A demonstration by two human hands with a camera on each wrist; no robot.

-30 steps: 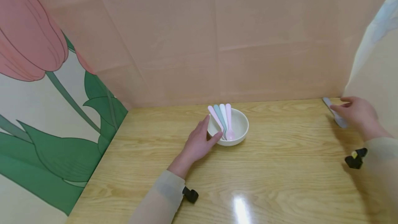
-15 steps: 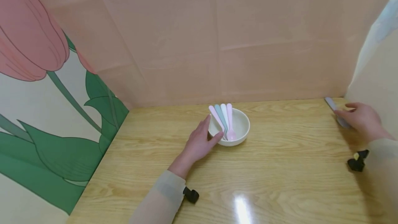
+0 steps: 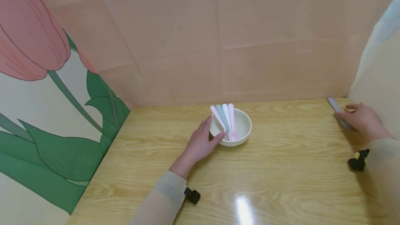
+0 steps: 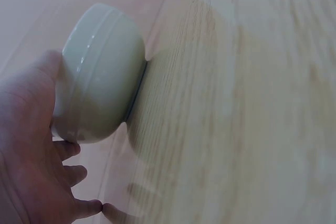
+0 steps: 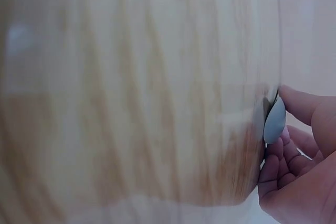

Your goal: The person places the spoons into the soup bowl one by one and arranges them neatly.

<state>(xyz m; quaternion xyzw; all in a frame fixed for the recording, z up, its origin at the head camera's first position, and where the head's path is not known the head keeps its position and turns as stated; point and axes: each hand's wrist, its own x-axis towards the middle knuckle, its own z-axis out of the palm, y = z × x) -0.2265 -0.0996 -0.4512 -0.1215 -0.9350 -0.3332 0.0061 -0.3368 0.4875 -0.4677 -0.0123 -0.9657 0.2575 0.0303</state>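
In the head view my left hand (image 3: 199, 145) holds the left side of a white bowl (image 3: 244, 129), thumb at the near rim and fingers along the outer side. Several spoons lean in the bowl, handles up past the far rim: pink (image 3: 217, 116), teal (image 3: 222, 114), white (image 3: 226, 114) and pink (image 3: 231, 117). At the far right my right hand (image 3: 362, 119) pinches a grey spoon (image 3: 333, 104) near the table. Its rounded end shows partly beneath the hand. The left wrist view shows the bowl's outer wall (image 4: 107, 72) against the thumb and fingers.
The wooden table (image 3: 281, 169) ends at a pinkish-beige sheet (image 3: 250, 44) behind the bowl. A wall with a tulip picture (image 3: 31, 37) stands on the left. A pale wall (image 3: 381, 75) is close beside my right hand.
My right hand has come down slightly onto the grey spoon, which stays in about the same place. The left hand and the bowl keep still; the view shifts a little.
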